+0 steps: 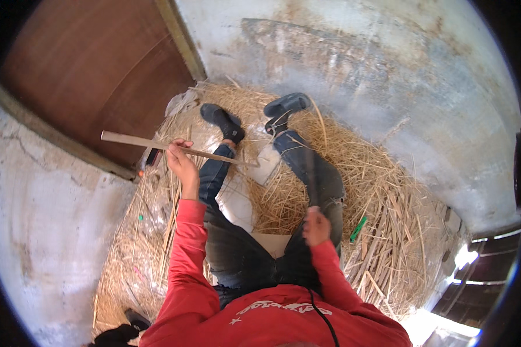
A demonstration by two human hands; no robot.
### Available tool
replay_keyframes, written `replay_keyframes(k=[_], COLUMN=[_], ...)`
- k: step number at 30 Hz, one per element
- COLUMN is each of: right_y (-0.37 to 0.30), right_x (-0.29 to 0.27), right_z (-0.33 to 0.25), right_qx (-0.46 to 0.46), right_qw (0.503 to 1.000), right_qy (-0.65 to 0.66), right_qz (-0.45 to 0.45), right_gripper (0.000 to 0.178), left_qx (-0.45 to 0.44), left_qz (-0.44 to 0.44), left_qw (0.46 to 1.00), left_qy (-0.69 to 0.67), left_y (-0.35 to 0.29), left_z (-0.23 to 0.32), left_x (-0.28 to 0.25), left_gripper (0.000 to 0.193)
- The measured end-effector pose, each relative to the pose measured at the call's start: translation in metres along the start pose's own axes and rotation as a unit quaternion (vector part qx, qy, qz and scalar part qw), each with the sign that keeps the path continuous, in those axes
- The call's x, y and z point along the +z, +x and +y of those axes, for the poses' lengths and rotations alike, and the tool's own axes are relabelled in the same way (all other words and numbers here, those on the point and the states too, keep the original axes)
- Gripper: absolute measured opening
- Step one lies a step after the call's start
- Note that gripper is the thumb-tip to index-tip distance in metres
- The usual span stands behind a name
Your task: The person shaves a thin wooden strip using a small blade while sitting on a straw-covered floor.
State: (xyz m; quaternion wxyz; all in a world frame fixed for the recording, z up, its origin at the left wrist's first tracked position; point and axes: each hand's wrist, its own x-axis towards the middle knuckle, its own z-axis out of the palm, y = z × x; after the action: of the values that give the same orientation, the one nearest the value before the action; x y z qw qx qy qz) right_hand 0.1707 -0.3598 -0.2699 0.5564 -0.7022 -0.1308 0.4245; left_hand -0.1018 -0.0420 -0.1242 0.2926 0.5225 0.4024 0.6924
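Your left hand [182, 165] is gripping a pale flat strip [147, 142] partway along; the strip runs left to right, its right end seen over the pale slab [268, 163] between your lower legs. Your right hand [316, 228] is clenched round a long dark tool [311, 179], pointing far, over your right leg; too blurred to tell its kind. Straw-like shavings [364, 150] spread over the floor, thick on the right. Split strips [388, 243] piled right, nearer you; bright green object [358, 229] just left of them, beside your right leg. Brown panel [98, 75] far left, stained pale wall [388, 75] far right. Dark shoes [286, 104] on your feet, far side
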Motion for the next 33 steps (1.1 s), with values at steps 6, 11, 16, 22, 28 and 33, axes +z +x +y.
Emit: replay_keyframes(k=[6, 11, 16, 22, 28, 33], right_y=[-0.004, 0.004, -0.013, -0.006, -0.022, -0.056], right_x=[-0.137, -0.255, -0.294, -0.298, -0.182, -0.042], right_z=[-0.035, -0.011, 0.040, 0.124, 0.054, -0.091], right_qx=[-0.206, -0.159, -0.041, 0.007, -0.146, -0.260], right_qw=[0.875, 0.839, 0.764, 0.785, 0.845, 0.931], right_qy=[-0.325, -0.363, -0.487, -0.470, -0.299, -0.244], right_qz=[0.293, 0.373, 0.421, 0.403, 0.419, 0.076], right_gripper=[0.046, 0.062, 0.067, 0.059, 0.045, 0.030], left_qx=[-0.152, -0.178, -0.197, -0.276, -0.297, -0.197], left_qz=[0.046, 0.111, 0.167, 0.233, 0.242, 0.223], left_qw=[0.987, 0.977, 0.956, 0.904, 0.867, 0.899], left_qy=[0.011, -0.034, -0.139, -0.228, -0.318, -0.322], left_y=[-0.040, -0.077, -0.122, -0.157, -0.155, -0.112], left_z=[0.006, 0.025, 0.037, 0.044, 0.049, 0.122], left_x=[-0.108, -0.148, -0.181, -0.186, -0.182, -0.120], left_gripper=[0.034, 0.039, 0.047, 0.041, 0.035, 0.040])
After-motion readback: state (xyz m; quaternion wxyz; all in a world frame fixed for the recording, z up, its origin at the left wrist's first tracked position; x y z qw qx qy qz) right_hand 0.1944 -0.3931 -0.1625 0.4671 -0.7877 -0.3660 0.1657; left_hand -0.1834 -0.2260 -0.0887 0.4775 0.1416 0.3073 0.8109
